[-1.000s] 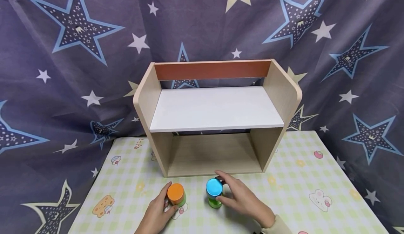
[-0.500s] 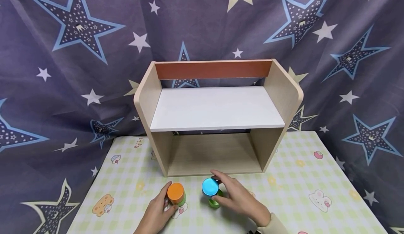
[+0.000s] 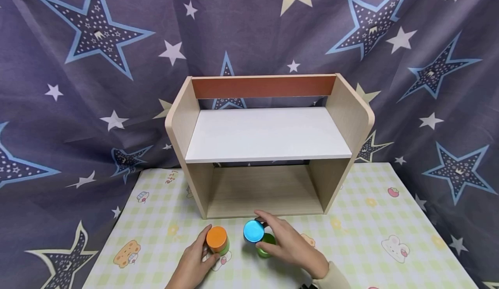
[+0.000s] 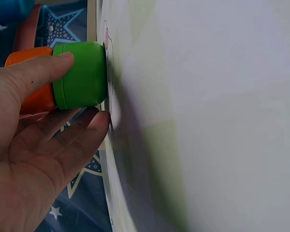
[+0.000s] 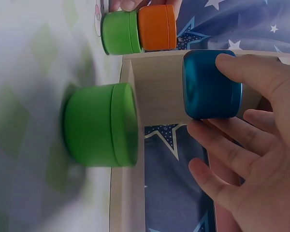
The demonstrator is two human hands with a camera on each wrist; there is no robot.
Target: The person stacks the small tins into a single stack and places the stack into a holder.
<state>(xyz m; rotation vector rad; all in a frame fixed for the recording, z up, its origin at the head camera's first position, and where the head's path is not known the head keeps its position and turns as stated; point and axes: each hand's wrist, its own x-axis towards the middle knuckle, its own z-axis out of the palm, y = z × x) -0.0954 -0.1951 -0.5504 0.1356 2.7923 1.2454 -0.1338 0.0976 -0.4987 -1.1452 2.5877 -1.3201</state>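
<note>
A blue tin [image 5: 210, 89] is pinched by the right hand [image 5: 270, 164], clear of a green tin [image 5: 94, 125] set on the cloth [image 5: 19, 96]. To the left, an orange tin [image 5: 157, 28] is stacked on a second green tin [image 5: 118, 33], touched by the left hand [image 5: 127, 4]; a wooden shelf [image 5: 157, 87] is seen beyond.

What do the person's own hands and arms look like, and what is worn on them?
The left hand and the right hand are bare, with no glove or ring visible. On the right side a plain cream sleeve shows, and beside it a small black piece, too cut off to identify. No sleeve shows on the left.
</note>
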